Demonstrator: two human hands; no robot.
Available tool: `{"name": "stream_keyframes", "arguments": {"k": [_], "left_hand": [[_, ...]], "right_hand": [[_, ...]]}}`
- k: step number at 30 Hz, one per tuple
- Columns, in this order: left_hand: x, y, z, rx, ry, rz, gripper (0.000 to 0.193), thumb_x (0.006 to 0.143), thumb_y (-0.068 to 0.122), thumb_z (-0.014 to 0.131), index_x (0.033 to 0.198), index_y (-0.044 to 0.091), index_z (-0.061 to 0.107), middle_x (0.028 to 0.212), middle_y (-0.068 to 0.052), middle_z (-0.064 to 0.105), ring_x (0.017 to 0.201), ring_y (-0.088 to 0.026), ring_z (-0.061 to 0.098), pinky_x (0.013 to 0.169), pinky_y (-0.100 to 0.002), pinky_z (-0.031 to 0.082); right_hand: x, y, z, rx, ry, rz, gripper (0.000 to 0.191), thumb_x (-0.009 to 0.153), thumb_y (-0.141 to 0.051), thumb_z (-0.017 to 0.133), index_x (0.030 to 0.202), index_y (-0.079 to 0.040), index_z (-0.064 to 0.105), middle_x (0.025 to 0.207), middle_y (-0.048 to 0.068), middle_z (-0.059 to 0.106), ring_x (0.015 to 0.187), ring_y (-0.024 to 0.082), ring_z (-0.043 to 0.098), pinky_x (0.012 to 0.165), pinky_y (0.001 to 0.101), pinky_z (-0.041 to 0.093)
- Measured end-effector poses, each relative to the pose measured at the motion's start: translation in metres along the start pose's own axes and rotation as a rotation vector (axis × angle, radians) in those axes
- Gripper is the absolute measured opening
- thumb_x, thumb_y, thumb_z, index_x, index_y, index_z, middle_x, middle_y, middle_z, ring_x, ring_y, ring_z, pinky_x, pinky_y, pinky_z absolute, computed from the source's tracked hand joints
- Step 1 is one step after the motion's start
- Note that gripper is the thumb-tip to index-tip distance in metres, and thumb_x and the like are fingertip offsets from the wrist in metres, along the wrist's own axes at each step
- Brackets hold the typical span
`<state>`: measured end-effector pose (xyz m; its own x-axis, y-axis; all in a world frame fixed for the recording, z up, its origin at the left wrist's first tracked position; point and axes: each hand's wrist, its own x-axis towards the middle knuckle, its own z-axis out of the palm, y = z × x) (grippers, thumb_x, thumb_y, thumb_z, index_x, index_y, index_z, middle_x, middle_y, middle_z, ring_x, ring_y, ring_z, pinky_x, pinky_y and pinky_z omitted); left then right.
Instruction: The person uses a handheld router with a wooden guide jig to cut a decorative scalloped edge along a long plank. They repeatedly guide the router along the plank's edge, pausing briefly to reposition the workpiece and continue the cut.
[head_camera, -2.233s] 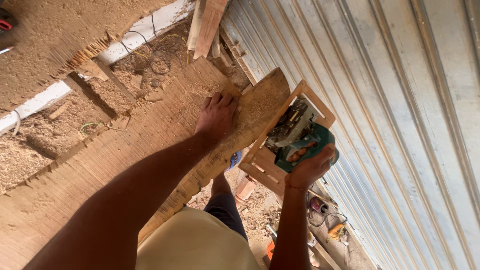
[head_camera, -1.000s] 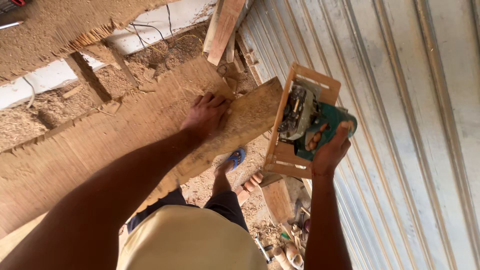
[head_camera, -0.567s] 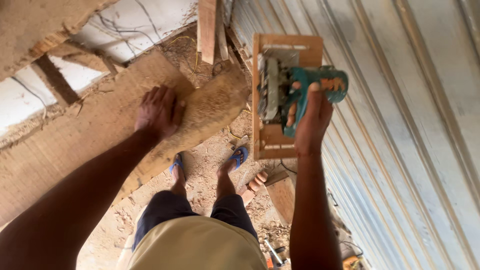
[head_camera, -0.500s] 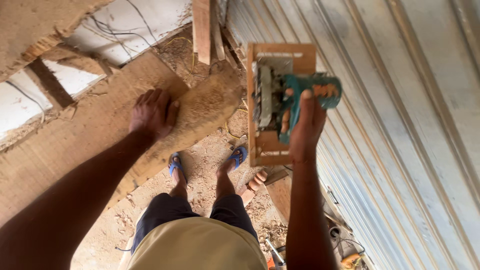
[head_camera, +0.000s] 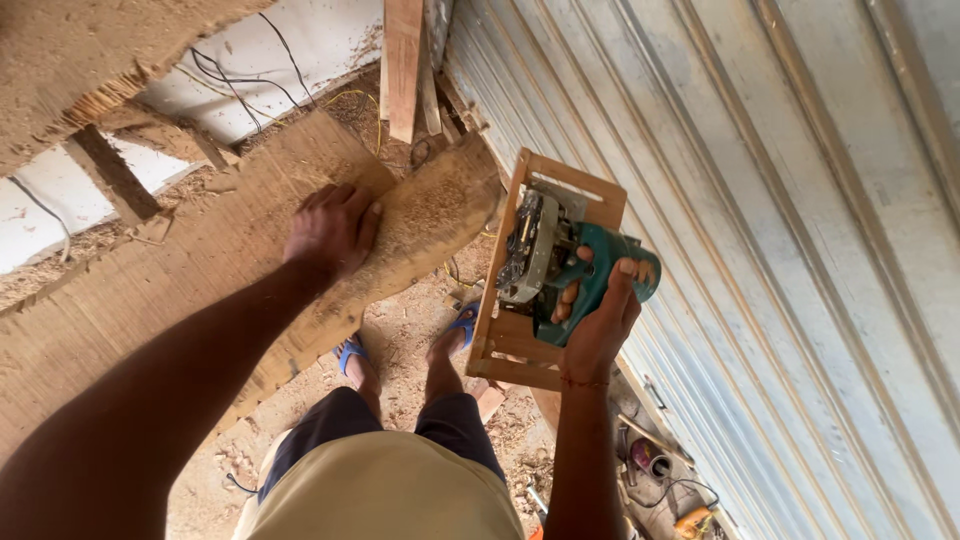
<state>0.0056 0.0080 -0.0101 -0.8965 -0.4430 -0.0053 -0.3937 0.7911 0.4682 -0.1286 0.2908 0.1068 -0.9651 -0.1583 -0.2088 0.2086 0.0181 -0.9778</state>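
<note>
Right hand (head_camera: 598, 320) grips the teal handle of a saw (head_camera: 560, 270), fingers wrapped fully around it; the tool is held in the air, just right of the plank's end and in front of the metal wall. Saw body sits inside a rectangular wooden frame (head_camera: 510, 355), which is tilted, its long sides running up and away from the person. Left hand (head_camera: 330, 230) lies flat and open, palm down, on the plank (head_camera: 430, 205), fingers spread and clamped on nothing. Plank surface is rough and dusted with sawdust; its rounded end points toward the frame, close to it, though contact cannot be told. A wider board (head_camera: 150, 290) lies beside the plank, under the left forearm. Below, two feet in blue sandals (head_camera: 350, 350) stand on a sawdust-covered floor (head_camera: 400, 330). Corrugated metal wall (head_camera: 760, 250) fills the right side. An upright wooden batten (head_camera: 403, 60) leans at the wall's edge. Black wires (head_camera: 230, 75) cross a white surface at upper left. Small tools and a cable (head_camera: 670, 490) lie at the wall's foot.
</note>
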Motion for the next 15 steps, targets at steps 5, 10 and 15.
{"name": "stream_keyframes", "arguments": {"k": [5,10,15], "left_hand": [[0.002,-0.005,0.001,-0.022,-0.03,0.011,0.041,0.11,0.034,0.035,0.103,0.006,0.064,0.097,-0.016,0.066,0.096,-0.03,0.066,0.093,-0.05,0.055],[0.003,-0.006,0.001,-0.034,-0.105,-0.03,0.043,0.111,0.036,0.032,0.102,0.007,0.063,0.095,-0.013,0.064,0.093,-0.027,0.065,0.091,-0.049,0.056],[0.005,-0.007,-0.003,-0.066,-0.18,-0.037,0.047,0.112,0.038,0.029,0.105,0.008,0.064,0.097,-0.012,0.064,0.094,-0.026,0.064,0.094,-0.048,0.054]], "right_hand": [[-0.018,0.008,0.018,0.04,0.037,-0.048,0.059,0.107,-0.053,0.046,0.11,0.0,0.072,0.064,0.006,0.058,0.047,0.015,0.052,0.044,0.0312,0.044],[-0.037,0.012,0.026,0.087,0.093,-0.045,0.057,0.107,-0.053,0.046,0.111,-0.001,0.07,0.066,0.006,0.06,0.049,0.016,0.053,0.044,0.0321,0.045],[-0.046,0.018,0.039,0.073,0.152,-0.03,0.056,0.106,-0.055,0.047,0.103,-0.004,0.068,0.065,0.006,0.058,0.049,0.016,0.053,0.044,0.0316,0.045]]}}
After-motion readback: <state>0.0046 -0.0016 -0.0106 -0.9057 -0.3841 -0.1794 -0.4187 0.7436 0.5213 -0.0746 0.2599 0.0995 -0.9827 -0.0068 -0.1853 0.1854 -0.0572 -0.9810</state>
